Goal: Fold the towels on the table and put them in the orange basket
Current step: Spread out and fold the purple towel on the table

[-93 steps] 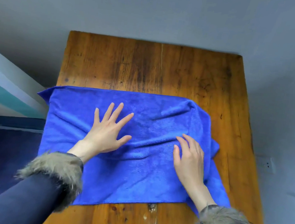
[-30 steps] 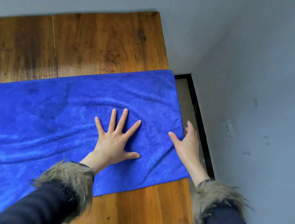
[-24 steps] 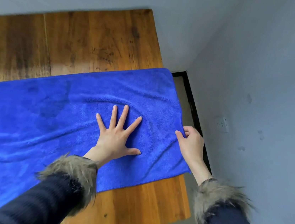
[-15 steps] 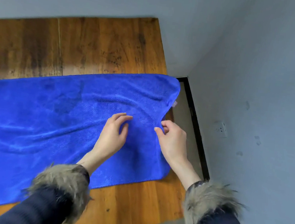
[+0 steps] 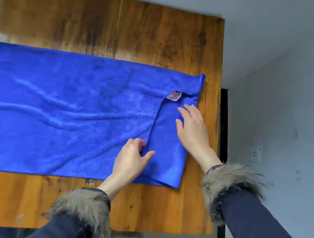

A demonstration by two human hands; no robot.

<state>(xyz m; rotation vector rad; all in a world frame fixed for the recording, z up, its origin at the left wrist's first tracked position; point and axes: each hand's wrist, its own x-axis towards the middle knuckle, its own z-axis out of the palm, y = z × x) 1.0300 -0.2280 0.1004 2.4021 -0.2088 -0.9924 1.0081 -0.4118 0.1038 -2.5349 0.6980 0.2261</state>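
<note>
A towel (image 5: 58, 110) lies spread across the worktop (image 5: 123, 27), running off the view's left edge. Its right end is folded over onto itself as a flap (image 5: 166, 147), with a label (image 5: 173, 96) at the flap's far corner. The right hand (image 5: 192, 131) rests on the flap; the left hand (image 5: 130, 161) lies at the flap's left edge, nearer the person.

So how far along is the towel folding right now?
Barely begun. Done: the blue microfibre towel lies spread on the wooden table, its right end flipped over. In hand: the left hand pinches the flap's edge; the right hand lies open on it. Left: remaining folds, then the basket, which isn't in view.
</note>
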